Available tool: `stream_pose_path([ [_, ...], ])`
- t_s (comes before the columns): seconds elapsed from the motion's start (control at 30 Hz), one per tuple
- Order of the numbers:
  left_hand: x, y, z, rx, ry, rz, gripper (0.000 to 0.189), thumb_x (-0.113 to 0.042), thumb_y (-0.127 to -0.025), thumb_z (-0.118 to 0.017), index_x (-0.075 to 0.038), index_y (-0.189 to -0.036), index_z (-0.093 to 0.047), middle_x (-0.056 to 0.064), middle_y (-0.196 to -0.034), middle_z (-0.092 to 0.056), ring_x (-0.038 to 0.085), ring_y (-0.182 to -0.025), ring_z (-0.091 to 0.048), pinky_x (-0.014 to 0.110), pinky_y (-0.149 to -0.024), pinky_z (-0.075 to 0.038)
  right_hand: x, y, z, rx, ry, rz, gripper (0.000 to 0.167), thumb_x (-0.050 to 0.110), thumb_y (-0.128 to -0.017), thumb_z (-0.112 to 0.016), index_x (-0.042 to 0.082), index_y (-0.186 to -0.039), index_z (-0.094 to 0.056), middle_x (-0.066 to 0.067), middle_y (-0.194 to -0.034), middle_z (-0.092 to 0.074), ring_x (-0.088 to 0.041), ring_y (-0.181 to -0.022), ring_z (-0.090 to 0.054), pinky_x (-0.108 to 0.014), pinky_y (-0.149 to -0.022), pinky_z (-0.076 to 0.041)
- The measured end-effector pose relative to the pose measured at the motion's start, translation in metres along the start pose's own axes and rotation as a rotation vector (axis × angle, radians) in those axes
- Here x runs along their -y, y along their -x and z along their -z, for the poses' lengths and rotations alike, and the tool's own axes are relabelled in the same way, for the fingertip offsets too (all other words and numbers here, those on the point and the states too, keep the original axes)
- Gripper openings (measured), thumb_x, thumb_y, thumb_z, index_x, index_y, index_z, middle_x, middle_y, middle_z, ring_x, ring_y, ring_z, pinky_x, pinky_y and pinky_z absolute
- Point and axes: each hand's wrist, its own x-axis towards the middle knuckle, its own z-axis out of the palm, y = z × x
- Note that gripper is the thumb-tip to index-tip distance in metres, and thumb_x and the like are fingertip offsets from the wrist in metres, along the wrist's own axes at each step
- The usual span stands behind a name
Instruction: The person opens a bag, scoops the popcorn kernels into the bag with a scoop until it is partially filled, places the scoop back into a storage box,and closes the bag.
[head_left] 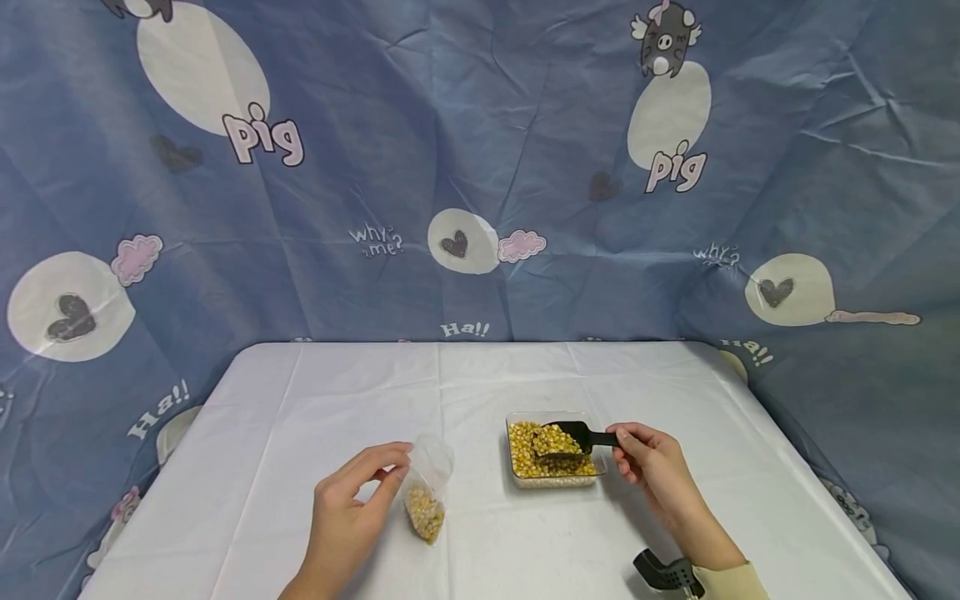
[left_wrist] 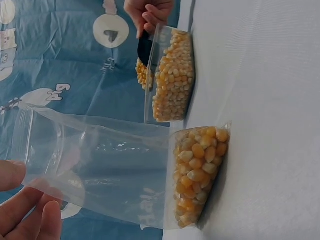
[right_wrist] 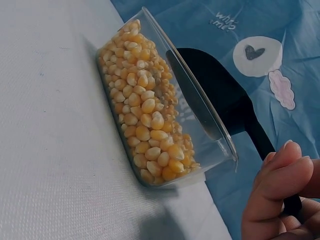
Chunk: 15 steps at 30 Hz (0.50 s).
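My right hand [head_left: 652,467] grips the handle of a black scoop [head_left: 581,433], whose bowl is heaped with yellow corn kernels [head_left: 555,440]. The scoop is over a clear rectangular container [right_wrist: 192,90] holding more kernels [right_wrist: 142,115]. To the left, a clear plastic bag [left_wrist: 110,160] stands on the table with corn kernels [left_wrist: 197,170] in its bottom. My left hand [head_left: 352,504] pinches the upper edge of the bag between thumb and fingers. In the left wrist view, part of the scoop [left_wrist: 145,49] is hidden behind the container.
A white cloth [head_left: 337,400] covers the table. Behind it hangs a blue patterned curtain [head_left: 480,150]. A black strapped device [head_left: 667,573] is on the right wrist, by a light sleeve [head_left: 731,582].
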Motion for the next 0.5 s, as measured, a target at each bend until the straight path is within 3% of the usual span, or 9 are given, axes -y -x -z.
stream_pose_path([
  [0.5, 0.0011, 0.0018, -0.0016, 0.015, 0.025, 0.004, 0.04, 0.024, -0.074, -0.073, -0.011, -0.094, -0.071, 0.009, -0.104, -0.072, 0.026, -0.092, -0.07, 0.017, -0.071, -0.053, 0.0077, 0.0033, -0.0003, 0.003, -0.031, 0.008, 0.039, 0.021, -0.104, -0.06, -0.013, -0.122, -0.055, -0.004, -0.072, -0.059, -0.009, -0.055, -0.052, -0.019, -0.046, -0.043],
])
